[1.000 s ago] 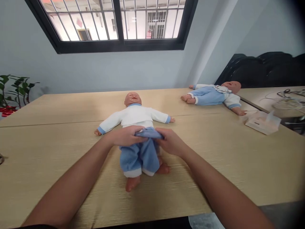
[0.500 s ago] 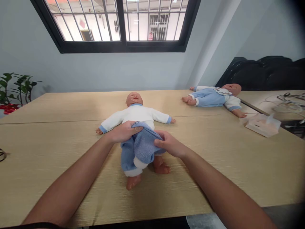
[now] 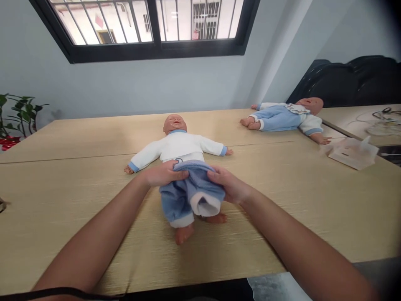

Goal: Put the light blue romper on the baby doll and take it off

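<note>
So on the far left there's a leafy plant (image 3: pixel 21 115) with some shiny red wrapping (image 3: pixel 10 142) at its base, and nearer, right at the left edge, a small dark thing (image 3: pixel 2 205) that's cut off, so can't tell what it is. The table (image 3: pixel 62 200) is pale wood, and a black-framed window (image 3: pixel 156 49) with bars outside sits in the wall on the far side.

Left hand (image 3: pixel 164 173) is closed on the waistband of some blue pants (image 3: pixel 191 177), thumb on top. The pants are in the middle of the near half of the table, over the lower body of a doll (image 3: pixel 180 144) lying face up, head on the far side, arms spread in a white top with blue cuffs. A bare foot pokes out of the left pant leg. The right pant leg's white cuff gapes toward the near side, with the other foot just below it, outside the cuff.

Right hand (image 3: pixel 230 184) is pinching the right side of the pants near the waistband.

Far right, a second doll (image 3: pixel 278 117) in blue and white lies with its head to the right, then a whitish tissue box (image 3: pixel 354 154) nearer, black chair backs (image 3: pixel 354 81) beyond, and tangled cables (image 3: pixel 387 119).
</note>
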Motion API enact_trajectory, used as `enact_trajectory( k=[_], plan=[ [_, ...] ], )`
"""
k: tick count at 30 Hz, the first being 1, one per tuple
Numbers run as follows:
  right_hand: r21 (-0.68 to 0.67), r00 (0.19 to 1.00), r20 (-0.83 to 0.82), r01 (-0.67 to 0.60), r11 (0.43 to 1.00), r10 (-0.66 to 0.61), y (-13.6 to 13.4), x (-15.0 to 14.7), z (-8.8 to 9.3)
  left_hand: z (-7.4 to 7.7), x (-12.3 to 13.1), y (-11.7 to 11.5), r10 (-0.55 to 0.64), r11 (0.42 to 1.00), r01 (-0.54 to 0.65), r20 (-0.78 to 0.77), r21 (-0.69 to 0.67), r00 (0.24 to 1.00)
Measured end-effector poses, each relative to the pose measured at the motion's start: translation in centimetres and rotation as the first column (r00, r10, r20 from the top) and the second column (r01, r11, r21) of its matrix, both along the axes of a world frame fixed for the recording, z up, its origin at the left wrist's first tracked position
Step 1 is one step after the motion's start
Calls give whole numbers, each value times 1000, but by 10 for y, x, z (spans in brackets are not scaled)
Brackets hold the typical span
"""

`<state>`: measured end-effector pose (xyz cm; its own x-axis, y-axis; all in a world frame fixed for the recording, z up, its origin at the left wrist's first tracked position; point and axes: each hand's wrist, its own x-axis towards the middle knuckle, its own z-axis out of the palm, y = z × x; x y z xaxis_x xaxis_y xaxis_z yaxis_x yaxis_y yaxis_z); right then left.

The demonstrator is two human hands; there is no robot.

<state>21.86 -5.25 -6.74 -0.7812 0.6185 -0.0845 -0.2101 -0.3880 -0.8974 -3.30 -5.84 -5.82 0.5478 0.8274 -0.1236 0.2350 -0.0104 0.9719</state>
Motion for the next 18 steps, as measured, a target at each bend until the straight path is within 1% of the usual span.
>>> enact_trajectory(
  k=[2, 4, 6, 8, 9, 10, 12, 13, 14, 15, 16, 18],
  plan=[
    [54, 997, 52, -66, 996, 64, 2, 2, 1, -5, 3, -2, 86, 996, -82, 125, -40, 988],
    [103, 993, 84, -91, 991, 82, 6, 2, 1, -10, 8, -4, 184, 982, -166, 228, -95, 956],
    [125, 994, 87, -81, 989, 71, 11, 1, -1, -14, 11, -6, 244, 968, -215, 282, -130, 928],
    [111, 998, 51, -32, 993, 26, 14, 0, -4, -13, 12, -7, 249, 967, -221, 277, -127, 928],
    [92, 1000, 22, 4, 996, -6, 14, 0, -6, -12, 12, -8, 221, 974, -198, 246, -114, 944],
    [68, 999, -12, 41, 997, -40, 15, -1, -8, -9, 11, -9, 167, 984, -151, 193, -94, 967],
    [23, 994, -78, 79, 997, -77, 13, -1, -10, 0, 10, -10, 10, 999, -7, 41, -53, 999],
    [13, 993, -96, 67, 998, -66, 12, 0, -10, 5, 11, -11, -72, 996, 70, -44, -47, 996],
    [18, 994, -100, 32, 999, -30, 11, 1, -10, 11, 11, -12, -137, 990, 131, -122, -55, 983],
    [41, 996, -88, -21, 999, 25, 10, 2, -9, 16, 12, -13, -175, 984, 165, -185, -68, 967],
    [80, 994, -57, -86, 993, 91, 10, 4, -7, 19, 14, -14, -186, 982, 173, -225, -77, 956],
    [173, 977, 34, -212, 962, 209, 11, 8, -4, 23, 17, -15, -152, 988, 148, -224, -34, 963]
  ],
)
